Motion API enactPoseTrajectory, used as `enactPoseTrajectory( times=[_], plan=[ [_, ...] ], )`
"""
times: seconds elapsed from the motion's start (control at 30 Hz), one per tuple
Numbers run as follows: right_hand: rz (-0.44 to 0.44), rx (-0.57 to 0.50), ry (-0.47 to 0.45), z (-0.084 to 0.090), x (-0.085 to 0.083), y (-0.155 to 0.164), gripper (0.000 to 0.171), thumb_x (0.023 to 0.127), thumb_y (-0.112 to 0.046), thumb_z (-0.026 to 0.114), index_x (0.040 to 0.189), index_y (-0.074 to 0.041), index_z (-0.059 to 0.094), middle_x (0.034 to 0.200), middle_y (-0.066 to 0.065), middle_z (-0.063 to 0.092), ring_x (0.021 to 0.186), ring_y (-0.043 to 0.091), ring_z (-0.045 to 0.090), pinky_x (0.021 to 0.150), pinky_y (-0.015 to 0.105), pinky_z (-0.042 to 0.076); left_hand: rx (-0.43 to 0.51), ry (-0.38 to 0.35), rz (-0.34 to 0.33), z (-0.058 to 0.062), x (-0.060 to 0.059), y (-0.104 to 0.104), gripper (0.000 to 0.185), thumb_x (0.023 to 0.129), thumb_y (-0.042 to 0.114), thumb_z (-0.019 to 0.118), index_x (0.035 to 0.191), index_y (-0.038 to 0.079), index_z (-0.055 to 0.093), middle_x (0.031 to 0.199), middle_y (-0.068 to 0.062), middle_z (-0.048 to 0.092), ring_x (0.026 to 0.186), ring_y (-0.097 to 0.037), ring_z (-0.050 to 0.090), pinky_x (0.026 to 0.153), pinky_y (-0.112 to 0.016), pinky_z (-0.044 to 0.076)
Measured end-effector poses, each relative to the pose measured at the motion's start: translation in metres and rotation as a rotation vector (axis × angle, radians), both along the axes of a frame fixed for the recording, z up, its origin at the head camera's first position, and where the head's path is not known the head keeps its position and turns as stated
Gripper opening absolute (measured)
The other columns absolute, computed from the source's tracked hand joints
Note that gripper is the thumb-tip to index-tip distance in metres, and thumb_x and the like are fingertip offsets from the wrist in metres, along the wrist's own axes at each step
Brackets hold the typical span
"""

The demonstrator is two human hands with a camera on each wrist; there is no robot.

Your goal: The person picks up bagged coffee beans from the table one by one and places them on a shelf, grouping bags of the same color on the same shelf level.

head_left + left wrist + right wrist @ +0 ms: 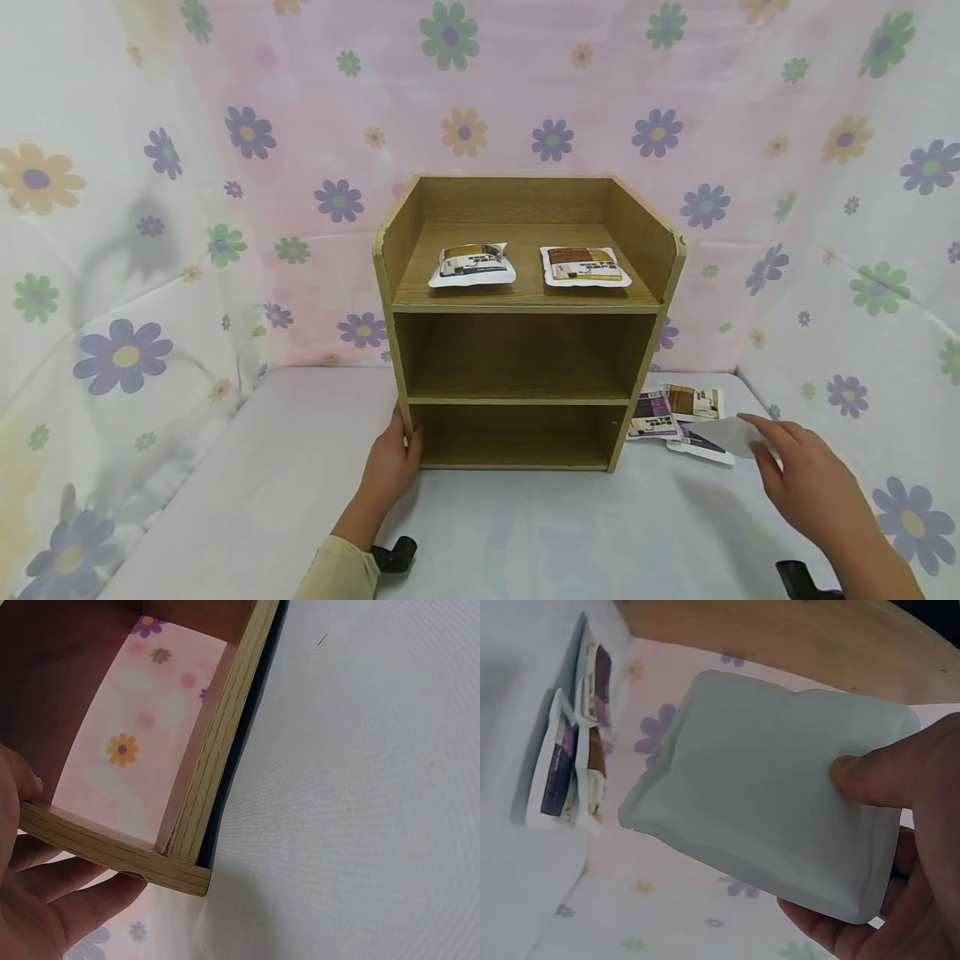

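Note:
A small wooden shelf (525, 309) with three levels stands in the middle of the head view. My left hand (392, 458) grips its left side panel low down, the thumb inside and the fingers outside, as the left wrist view shows at the panel edge (112, 851). Off to the right, my right hand (813, 487) pinches a flat sealed pouch (757, 787) between thumb and fingers, its plain pale back facing the wrist camera. On the top level lie two printed pouches, a left one (474, 265) and a right one (585, 265), side by side with a gap between.
Beside the shelf's lower right side lie more pouches on the white-covered table (525, 533): a purple one (652, 417), a brown one (697, 402) and another purple one (699, 446), overlapping. Flowered cloth (517, 92) hangs behind and at both sides.

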State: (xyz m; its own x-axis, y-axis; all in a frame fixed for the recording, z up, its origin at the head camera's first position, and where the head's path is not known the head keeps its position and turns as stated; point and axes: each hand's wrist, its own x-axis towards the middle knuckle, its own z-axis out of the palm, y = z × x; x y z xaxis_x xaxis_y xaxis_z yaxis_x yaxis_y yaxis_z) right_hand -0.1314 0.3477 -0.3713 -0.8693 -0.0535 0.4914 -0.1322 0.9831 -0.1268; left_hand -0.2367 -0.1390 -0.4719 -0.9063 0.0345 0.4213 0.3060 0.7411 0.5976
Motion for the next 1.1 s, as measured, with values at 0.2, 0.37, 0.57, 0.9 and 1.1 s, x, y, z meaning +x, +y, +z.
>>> enactPoseTrajectory(
  times=[0.2, 0.37, 0.57, 0.9, 1.1],
  plan=[
    [0.045, 0.002, 0.062, 0.011, 0.005, -0.01, 0.042, 0.082, -0.004, 0.071, 0.123, -0.006, 0.06, 0.104, 0.025, 0.064, 0.085, 0.04, 0.059, 0.064, 0.057, 0.051, -0.004, 0.021, -0.001, -0.001, 0.0, 0.0, 0.061, 0.099, 0.015, 0.052, 0.15, -0.002, 0.024, 0.117, -0.028, 0.065, 0.102, -0.037, 0.067, 0.078, -0.049, 0.055],
    [0.057, -0.011, 0.108, 0.019, 0.009, -0.021, 0.041, 0.079, -0.004, 0.074, 0.119, -0.005, 0.064, 0.103, 0.023, 0.066, 0.09, 0.039, 0.06, 0.068, 0.057, 0.051, -0.004, 0.043, 0.002, -0.002, -0.001, -0.001, 0.061, 0.098, 0.015, 0.053, 0.149, -0.002, 0.025, 0.115, -0.028, 0.066, 0.099, -0.037, 0.068, 0.076, -0.049, 0.055],
    [0.054, -0.036, 0.141, 0.026, 0.014, -0.032, 0.041, 0.076, -0.006, 0.078, 0.115, -0.005, 0.067, 0.102, 0.022, 0.068, 0.093, 0.038, 0.06, 0.069, 0.057, 0.052, 0.003, 0.029, -0.002, -0.001, -0.001, -0.001, 0.062, 0.099, 0.018, 0.052, 0.151, 0.0, 0.023, 0.118, -0.028, 0.065, 0.104, -0.037, 0.067, 0.079, -0.05, 0.055],
    [0.125, -0.027, 0.245, 0.04, 0.021, -0.047, 0.045, 0.068, -0.003, 0.083, 0.11, -0.006, 0.069, 0.098, 0.017, 0.07, 0.092, 0.034, 0.062, 0.07, 0.055, 0.053, 0.006, 0.013, 0.0, 0.0, 0.0, 0.0, 0.063, 0.098, 0.017, 0.052, 0.151, 0.0, 0.023, 0.121, -0.028, 0.064, 0.106, -0.038, 0.066, 0.081, -0.051, 0.055],
    [0.168, -0.005, 0.281, 0.046, 0.025, -0.056, 0.047, 0.064, -0.002, 0.084, 0.108, -0.008, 0.07, 0.098, 0.012, 0.071, 0.091, 0.03, 0.062, 0.071, 0.051, 0.052, -0.001, 0.015, 0.006, -0.001, 0.001, 0.001, 0.062, 0.098, 0.016, 0.052, 0.15, -0.001, 0.023, 0.119, -0.028, 0.064, 0.103, -0.038, 0.067, 0.079, -0.05, 0.055]
  ],
)
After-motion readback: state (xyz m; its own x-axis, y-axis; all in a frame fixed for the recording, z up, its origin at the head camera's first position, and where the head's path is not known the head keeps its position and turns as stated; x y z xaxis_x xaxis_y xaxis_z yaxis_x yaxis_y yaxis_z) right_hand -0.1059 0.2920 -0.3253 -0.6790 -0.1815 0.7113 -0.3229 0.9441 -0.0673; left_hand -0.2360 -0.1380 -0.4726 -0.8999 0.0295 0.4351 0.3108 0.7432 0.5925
